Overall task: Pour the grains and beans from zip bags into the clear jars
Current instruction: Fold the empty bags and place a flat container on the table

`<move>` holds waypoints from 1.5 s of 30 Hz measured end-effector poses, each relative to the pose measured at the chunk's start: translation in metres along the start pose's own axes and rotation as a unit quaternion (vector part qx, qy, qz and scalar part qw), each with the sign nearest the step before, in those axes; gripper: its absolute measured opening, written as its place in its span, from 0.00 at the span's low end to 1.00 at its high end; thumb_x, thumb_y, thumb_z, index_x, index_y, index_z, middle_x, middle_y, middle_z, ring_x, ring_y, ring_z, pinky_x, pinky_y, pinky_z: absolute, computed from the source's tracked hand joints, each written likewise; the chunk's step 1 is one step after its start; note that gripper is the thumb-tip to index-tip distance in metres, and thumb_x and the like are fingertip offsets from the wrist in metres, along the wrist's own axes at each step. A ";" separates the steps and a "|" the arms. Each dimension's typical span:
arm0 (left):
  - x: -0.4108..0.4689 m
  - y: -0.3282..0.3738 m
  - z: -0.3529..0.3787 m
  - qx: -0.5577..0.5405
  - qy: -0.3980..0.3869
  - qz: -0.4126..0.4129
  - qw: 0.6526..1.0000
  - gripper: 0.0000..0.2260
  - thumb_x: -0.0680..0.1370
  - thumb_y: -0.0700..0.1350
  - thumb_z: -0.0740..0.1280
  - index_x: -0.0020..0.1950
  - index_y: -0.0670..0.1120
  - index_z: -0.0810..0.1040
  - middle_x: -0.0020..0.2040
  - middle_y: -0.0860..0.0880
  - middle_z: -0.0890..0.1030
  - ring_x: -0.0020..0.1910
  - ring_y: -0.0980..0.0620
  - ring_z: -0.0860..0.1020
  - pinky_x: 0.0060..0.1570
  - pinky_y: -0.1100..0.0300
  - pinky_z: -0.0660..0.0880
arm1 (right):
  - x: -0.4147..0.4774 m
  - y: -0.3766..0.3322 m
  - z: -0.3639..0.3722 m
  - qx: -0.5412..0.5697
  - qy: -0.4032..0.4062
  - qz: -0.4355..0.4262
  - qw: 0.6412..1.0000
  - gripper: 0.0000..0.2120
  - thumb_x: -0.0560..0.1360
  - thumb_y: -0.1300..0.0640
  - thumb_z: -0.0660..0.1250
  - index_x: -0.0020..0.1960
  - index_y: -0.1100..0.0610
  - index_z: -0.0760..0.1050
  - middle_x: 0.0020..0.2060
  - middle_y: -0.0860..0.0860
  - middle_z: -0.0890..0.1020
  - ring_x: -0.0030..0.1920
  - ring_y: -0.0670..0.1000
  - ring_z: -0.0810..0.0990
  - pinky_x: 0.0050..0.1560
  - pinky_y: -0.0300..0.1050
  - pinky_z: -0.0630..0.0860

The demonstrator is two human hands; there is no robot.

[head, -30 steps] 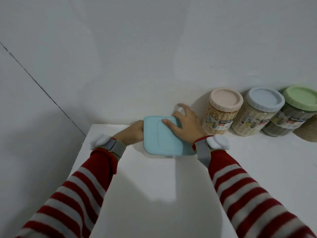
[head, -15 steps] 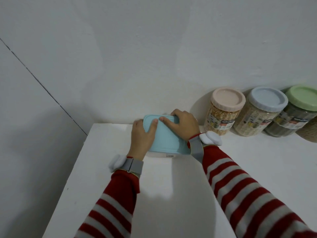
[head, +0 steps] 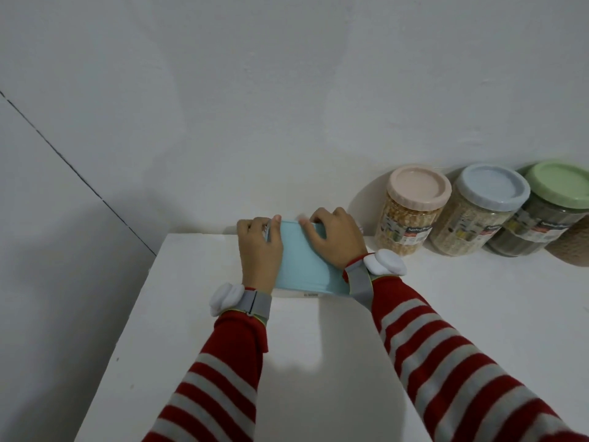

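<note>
At table [head: 197, 314] back edge | left hand [head: 259, 250], right hand [head: 334, 242] both grip teal lid [head: 299, 264] | pink-lidded jar [head: 411, 218] just right

Smooth matt plastic on the blue lid [head: 299, 263]. Clear glossy plastic jars [head: 404, 231], matt caps [head: 416, 186]. Knit cloth sleeves [head: 446, 362], matt white table [head: 191, 314].

Light blue lid [head: 301, 263], red-and-grey striped sleeves [head: 452, 365], pink-lidded jar [head: 411, 212], white table [head: 318, 346]
</note>
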State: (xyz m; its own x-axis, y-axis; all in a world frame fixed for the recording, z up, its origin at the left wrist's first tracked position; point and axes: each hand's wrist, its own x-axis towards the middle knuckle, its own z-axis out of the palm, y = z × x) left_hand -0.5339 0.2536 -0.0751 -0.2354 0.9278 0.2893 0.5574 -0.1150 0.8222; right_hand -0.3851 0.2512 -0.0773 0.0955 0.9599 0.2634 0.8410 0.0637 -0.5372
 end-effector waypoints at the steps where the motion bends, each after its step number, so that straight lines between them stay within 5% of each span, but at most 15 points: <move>1: 0.002 -0.002 0.001 0.005 0.009 0.018 1.000 0.11 0.79 0.46 0.68 0.48 0.37 0.80 0.50 0.43 0.74 0.48 0.49 0.73 0.50 0.65 0.65 | -0.003 0.004 -0.001 -0.015 0.044 0.014 0.999 0.24 0.75 0.35 0.59 0.44 0.55 0.79 0.41 0.54 0.78 0.46 0.56 0.74 0.49 0.49 0.72; 6: 0.002 -0.003 -0.001 -0.030 -0.017 -0.031 0.999 0.12 0.81 0.49 0.64 0.46 0.40 0.77 0.46 0.49 0.75 0.44 0.53 0.72 0.45 0.65 0.66 | -0.021 -0.002 -0.012 0.002 0.092 0.155 0.984 0.30 0.72 0.34 0.67 0.60 0.57 0.72 0.52 0.56 0.78 0.55 0.59 0.74 0.57 0.53 0.70; 9: -0.004 -0.001 -0.005 -0.045 -0.011 -0.052 0.998 0.14 0.81 0.52 0.63 0.45 0.42 0.75 0.36 0.53 0.75 0.37 0.54 0.72 0.41 0.63 0.68 | -0.013 -0.002 -0.025 0.069 0.016 0.205 0.976 0.26 0.72 0.34 0.66 0.52 0.57 0.69 0.42 0.50 0.77 0.46 0.56 0.75 0.54 0.52 0.72; 12: -0.008 0.001 -0.003 0.045 -0.029 -0.074 0.996 0.16 0.82 0.56 0.59 0.48 0.44 0.75 0.35 0.56 0.75 0.41 0.51 0.73 0.55 0.56 0.65 | -0.001 0.009 -0.040 0.053 -0.108 0.206 0.971 0.26 0.77 0.35 0.59 0.34 0.55 0.67 0.28 0.49 0.69 0.32 0.53 0.71 0.36 0.46 0.66; 14: -0.007 0.004 -0.002 0.089 -0.038 -0.083 0.992 0.15 0.82 0.57 0.57 0.49 0.46 0.75 0.38 0.55 0.76 0.42 0.51 0.72 0.60 0.53 0.60 | 0.004 0.011 -0.045 0.018 -0.179 0.178 0.968 0.28 0.81 0.38 0.53 0.31 0.56 0.69 0.28 0.51 0.72 0.33 0.54 0.73 0.35 0.46 0.66; 17: -0.005 0.001 -0.004 0.036 -0.049 -0.088 0.994 0.14 0.83 0.54 0.58 0.47 0.45 0.74 0.37 0.53 0.75 0.42 0.50 0.72 0.50 0.61 0.62 | 0.009 0.007 -0.042 0.010 -0.226 0.187 0.956 0.29 0.83 0.42 0.46 0.50 0.60 0.79 0.46 0.55 0.79 0.51 0.58 0.77 0.51 0.47 0.70; 19: -0.006 -0.002 -0.006 -0.033 -0.053 -0.096 0.993 0.15 0.83 0.51 0.60 0.48 0.41 0.76 0.37 0.51 0.76 0.42 0.49 0.74 0.39 0.65 0.63 | 0.012 0.004 -0.039 0.036 -0.219 0.220 0.950 0.25 0.84 0.46 0.47 0.56 0.63 0.76 0.52 0.60 0.77 0.54 0.59 0.75 0.54 0.47 0.68; 23: -0.005 -0.001 -0.006 -0.061 -0.052 -0.108 0.991 0.14 0.83 0.50 0.61 0.50 0.39 0.76 0.39 0.50 0.76 0.41 0.51 0.73 0.36 0.65 0.63 | 0.013 0.013 -0.032 0.103 -0.117 0.234 0.960 0.13 0.81 0.48 0.60 0.44 0.57 0.71 0.36 0.51 0.74 0.44 0.55 0.73 0.46 0.44 0.66; 27: -0.006 -0.004 -0.006 -0.056 -0.055 -0.106 0.991 0.13 0.83 0.50 0.60 0.49 0.41 0.75 0.36 0.53 0.74 0.37 0.57 0.72 0.34 0.69 0.65 | -0.001 0.010 -0.026 0.007 -0.116 0.164 0.980 0.27 0.83 0.44 0.51 0.32 0.57 0.69 0.30 0.52 0.72 0.39 0.56 0.73 0.44 0.47 0.67; 31: -0.008 -0.005 -0.009 -0.057 -0.048 -0.098 0.992 0.13 0.83 0.49 0.61 0.49 0.40 0.75 0.35 0.53 0.73 0.38 0.52 0.72 0.35 0.66 0.63 | -0.001 0.002 -0.022 -0.014 -0.126 0.162 0.979 0.26 0.84 0.47 0.49 0.37 0.62 0.73 0.30 0.54 0.73 0.41 0.58 0.74 0.45 0.46 0.68; 34: -0.005 -0.002 -0.007 -0.050 -0.053 -0.105 0.992 0.14 0.83 0.49 0.60 0.52 0.38 0.75 0.41 0.49 0.76 0.43 0.50 0.73 0.37 0.66 0.62 | -0.009 0.008 -0.014 0.025 -0.046 0.105 0.993 0.17 0.82 0.46 0.55 0.50 0.55 0.77 0.45 0.56 0.80 0.49 0.59 0.79 0.52 0.51 0.73; 36: -0.002 0.000 -0.006 -0.043 -0.057 -0.113 0.991 0.15 0.83 0.50 0.59 0.54 0.37 0.75 0.45 0.47 0.77 0.45 0.50 0.73 0.40 0.64 0.63 | -0.008 0.005 -0.020 0.031 -0.086 0.102 0.991 0.19 0.78 0.37 0.56 0.56 0.48 0.78 0.52 0.51 0.81 0.54 0.57 0.79 0.60 0.58 0.72; 39: -0.003 -0.001 -0.005 -0.042 -0.061 -0.125 0.989 0.16 0.83 0.51 0.59 0.55 0.38 0.75 0.47 0.47 0.77 0.46 0.50 0.73 0.42 0.63 0.64 | 0.005 -0.009 -0.034 -0.017 -0.187 0.134 0.973 0.29 0.75 0.27 0.52 0.48 0.48 0.80 0.46 0.48 0.80 0.57 0.59 0.75 0.62 0.57 0.71; 43: -0.006 -0.001 -0.005 -0.047 -0.051 -0.122 0.990 0.15 0.83 0.50 0.59 0.55 0.38 0.75 0.46 0.47 0.78 0.45 0.50 0.74 0.41 0.65 0.64 | 0.014 -0.018 -0.024 -0.071 -0.211 0.164 0.961 0.29 0.77 0.30 0.52 0.50 0.53 0.80 0.55 0.55 0.78 0.65 0.60 0.68 0.67 0.59 0.63; 45: -0.007 -0.001 -0.004 -0.042 -0.037 -0.118 0.991 0.14 0.83 0.49 0.59 0.55 0.38 0.75 0.46 0.47 0.78 0.45 0.50 0.74 0.39 0.66 0.63 | 0.010 -0.011 -0.021 -0.023 -0.162 0.135 0.977 0.25 0.77 0.33 0.57 0.39 0.53 0.76 0.47 0.55 0.77 0.57 0.59 0.73 0.61 0.55 0.66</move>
State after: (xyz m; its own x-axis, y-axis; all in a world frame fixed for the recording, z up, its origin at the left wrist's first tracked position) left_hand -0.5359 0.2461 -0.0757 -0.2903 0.9556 0.0499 0.4251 0.0821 0.9014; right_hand -0.3820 0.2548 -0.0516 0.1497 0.9765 -0.1549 0.8324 -0.2090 -0.5132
